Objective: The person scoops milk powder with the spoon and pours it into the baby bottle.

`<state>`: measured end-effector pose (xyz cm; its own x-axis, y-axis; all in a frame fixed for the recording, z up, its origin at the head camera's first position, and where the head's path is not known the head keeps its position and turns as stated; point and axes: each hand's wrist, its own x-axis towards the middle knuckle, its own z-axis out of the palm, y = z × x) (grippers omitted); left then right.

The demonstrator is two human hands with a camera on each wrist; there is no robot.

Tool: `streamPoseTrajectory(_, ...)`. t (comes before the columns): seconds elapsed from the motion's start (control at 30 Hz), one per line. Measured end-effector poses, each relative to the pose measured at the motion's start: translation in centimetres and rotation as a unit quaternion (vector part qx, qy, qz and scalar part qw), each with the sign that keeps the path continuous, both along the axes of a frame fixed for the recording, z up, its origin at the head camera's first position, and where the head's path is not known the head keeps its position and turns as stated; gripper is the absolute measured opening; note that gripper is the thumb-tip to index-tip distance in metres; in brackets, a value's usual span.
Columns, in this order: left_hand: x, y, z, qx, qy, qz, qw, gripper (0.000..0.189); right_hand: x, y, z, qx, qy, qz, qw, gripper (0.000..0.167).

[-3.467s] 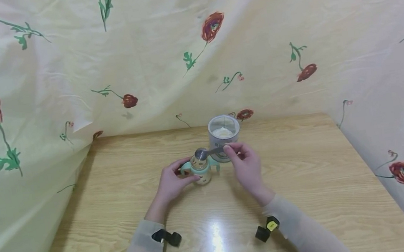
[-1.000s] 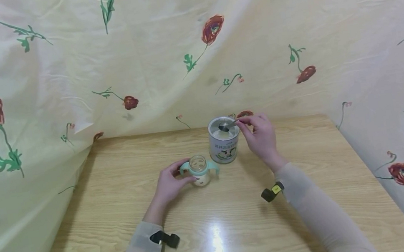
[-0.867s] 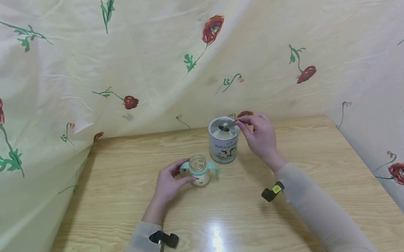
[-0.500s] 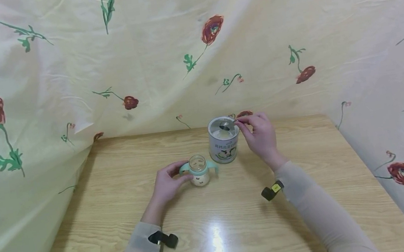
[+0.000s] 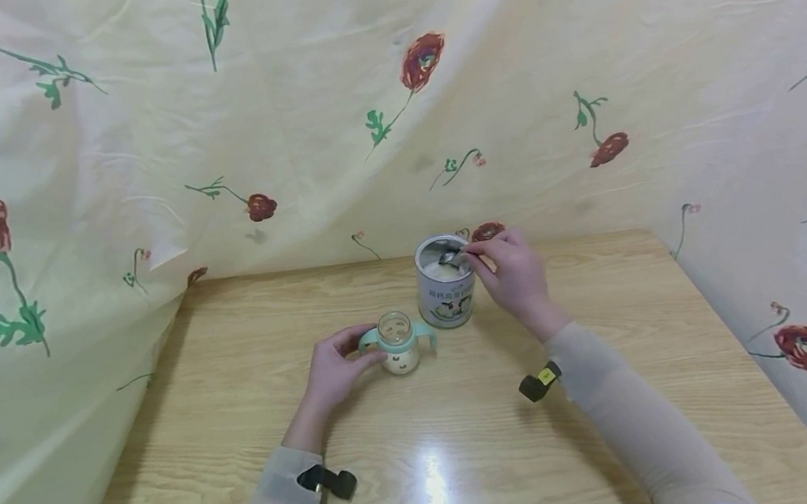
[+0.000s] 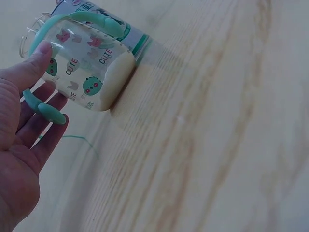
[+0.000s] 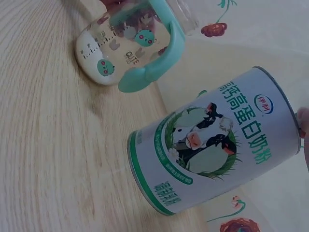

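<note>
A clear baby bottle [image 5: 398, 343] with mint-green handles stands uncapped on the table, pale powder at its bottom. My left hand [image 5: 337, 371] grips its left side, thumb on the front and fingers behind, around one handle. Just behind it to the right is an open milk powder can [image 5: 447, 301], printed with a cow and part filled with white powder. My right hand [image 5: 517, 276] pinches the handle of a metal spoon [image 5: 448, 258] at the can's right rim. The spoon's bowl is inside the can, close to the powder. In the right wrist view, the can [image 7: 207, 140] hides the spoon.
The wooden table [image 5: 245, 439] reaches back to a flower-patterned cloth [image 5: 326, 110], which hangs behind it and at both sides. The can stands near the table's back edge. Each wrist wears a small black camera [image 5: 337, 481].
The spoon was over the bottle's mouth 3.5 s ago and has since moved back and right into the can. In the last half second its bowl dipped slightly lower. The left hand keeps its grip.
</note>
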<state>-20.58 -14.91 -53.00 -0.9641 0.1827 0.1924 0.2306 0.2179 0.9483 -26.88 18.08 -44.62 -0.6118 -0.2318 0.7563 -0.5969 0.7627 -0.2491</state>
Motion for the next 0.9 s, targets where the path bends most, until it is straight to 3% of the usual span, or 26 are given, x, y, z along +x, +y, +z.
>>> streamPoseTrajectory(0.2,0.0,0.1,0.1,0.003,0.005,-0.002,1.0,0.047,0.0,-0.4,-0.1,-0.066,-0.058,-0.021,0.9959,0.017)
streamPoseTrajectory(0.6,0.0,0.3,0.5,0.005,-0.002,-0.004,1.0,0.047,0.1,-1.2,0.4,-0.154,-0.169,-0.06,0.9717,0.018)
streamPoseTrajectory(0.9,0.2,0.3,0.2,0.0,-0.004,0.001,1.0,0.047,0.1,-1.9,0.5,-0.25,-0.22,-0.048,0.9417,0.019)
